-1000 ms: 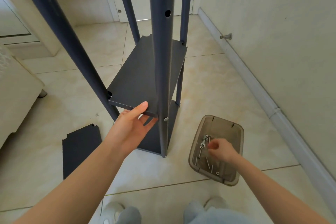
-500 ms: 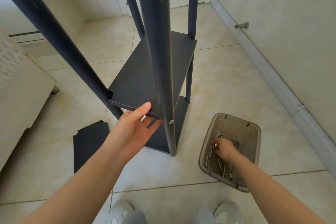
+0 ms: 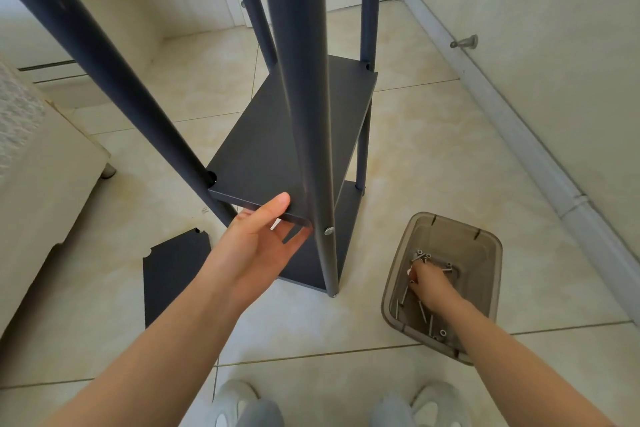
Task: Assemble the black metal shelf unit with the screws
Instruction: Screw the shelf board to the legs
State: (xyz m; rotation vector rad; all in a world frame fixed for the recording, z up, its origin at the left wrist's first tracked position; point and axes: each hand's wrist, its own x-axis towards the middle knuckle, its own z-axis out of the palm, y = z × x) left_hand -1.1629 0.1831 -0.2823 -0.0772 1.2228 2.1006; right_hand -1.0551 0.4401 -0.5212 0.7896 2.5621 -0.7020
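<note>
Shoe tips (image 3: pixel 235 399) cut off at bottom edge. Left hand (image 3: pixel 258 246) grips front edge of middle shelf panel (image 3: pixel 263 156), thumb above, fingers below and partly hidden. Right hand (image 3: pixel 427 282) is down in brown bin (image 3: pixel 485 253) among screws (image 3: pixel 423 314); fingertips hidden, so cannot tell if it holds one. Shelf unit (image 3: pixel 304 114) stands on tiled floor (image 3: pixel 433 149), posts cut off above. Loose panel (image 3: pixel 173 277) lies on floor at left. Wall (image 3: pixel 554 28) at right.

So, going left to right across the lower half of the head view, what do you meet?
Cream furniture → loose black panel → left hand gripping the shelf edge → front post → screw bin → baseboard.
</note>
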